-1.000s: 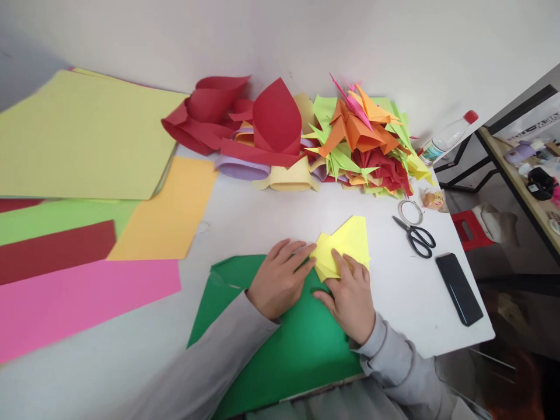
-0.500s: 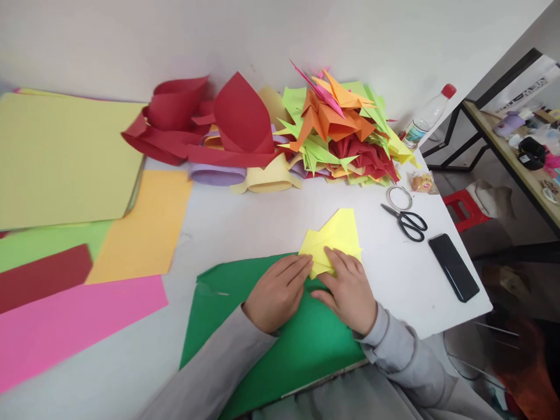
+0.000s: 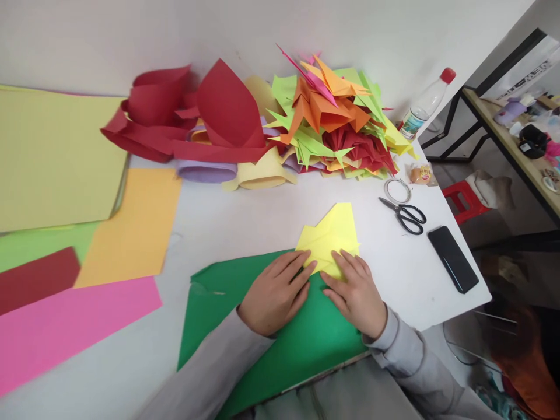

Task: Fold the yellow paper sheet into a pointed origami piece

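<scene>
A partly folded yellow paper (image 3: 331,234) lies on the white table (image 3: 245,219), its near edge over a green sheet (image 3: 301,344). My left hand (image 3: 275,291) rests flat, fingers stretched out, with the fingertips pressing the yellow paper's left corner. My right hand (image 3: 356,291) also lies flat, its fingers spread on the paper's near right part. Neither hand grips anything; both press down on the fold.
A heap of folded paper cranes (image 3: 336,122) and curled red paper (image 3: 205,119) stand at the back. Scissors (image 3: 405,214), a tape ring (image 3: 397,190), a black phone (image 3: 452,258) and a bottle (image 3: 424,114) lie right. Coloured sheets (image 3: 79,315) cover the left.
Both hands have slid a little toward me along the yellow paper. The view has shifted, so everything on the table sits further left.
</scene>
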Demonstrator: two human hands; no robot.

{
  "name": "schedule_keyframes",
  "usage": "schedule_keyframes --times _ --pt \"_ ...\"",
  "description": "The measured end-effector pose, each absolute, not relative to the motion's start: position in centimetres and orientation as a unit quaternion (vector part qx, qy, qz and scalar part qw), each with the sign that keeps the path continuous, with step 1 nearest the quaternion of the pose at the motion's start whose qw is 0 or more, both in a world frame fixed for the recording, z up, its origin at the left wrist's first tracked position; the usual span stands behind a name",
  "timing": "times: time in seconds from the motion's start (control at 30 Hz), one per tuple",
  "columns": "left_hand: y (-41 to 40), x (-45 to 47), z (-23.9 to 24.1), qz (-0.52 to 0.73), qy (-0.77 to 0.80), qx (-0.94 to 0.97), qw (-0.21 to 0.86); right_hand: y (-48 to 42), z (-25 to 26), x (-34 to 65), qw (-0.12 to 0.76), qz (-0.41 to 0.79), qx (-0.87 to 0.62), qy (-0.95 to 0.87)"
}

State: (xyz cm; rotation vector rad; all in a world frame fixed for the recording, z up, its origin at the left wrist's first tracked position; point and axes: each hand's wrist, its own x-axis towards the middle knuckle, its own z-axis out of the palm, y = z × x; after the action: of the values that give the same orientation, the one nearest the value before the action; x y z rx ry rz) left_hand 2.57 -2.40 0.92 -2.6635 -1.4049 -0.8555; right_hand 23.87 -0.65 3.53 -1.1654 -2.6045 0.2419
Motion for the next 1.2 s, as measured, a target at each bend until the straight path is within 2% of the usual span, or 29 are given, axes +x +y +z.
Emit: schedule_keyframes --times 0.17,0.6,0.77,0.9,1.2 --pt "-2.8 2.7 0.9 -0.229 -0.459 -0.858 0.005 -0.5 3.4 24.1 0.146 0.098 -0.403 -0.898" --pt "-2.8 2.5 0.6 -0.234 -0.461 -0.856 -0.023 -0.6 3.2 24.2 0.139 0.094 -0.406 -0.898" --pt "-2.8 2.5 0.6 -0.235 -0.470 -0.850 -0.033 -0.6 3.7 23.6 0.135 0.072 -0.402 -0.903" --pt "-2.8 2.5 0.5 -0.241 -0.473 -0.846 -0.044 -0.8 4.1 22.7 0.094 0.046 -0.416 -0.903" --pt "-3.0 2.2 0.8 -0.277 -0.499 -0.821 0.003 -1.2 3.9 22.0 0.084 -0.007 -0.404 -0.911"
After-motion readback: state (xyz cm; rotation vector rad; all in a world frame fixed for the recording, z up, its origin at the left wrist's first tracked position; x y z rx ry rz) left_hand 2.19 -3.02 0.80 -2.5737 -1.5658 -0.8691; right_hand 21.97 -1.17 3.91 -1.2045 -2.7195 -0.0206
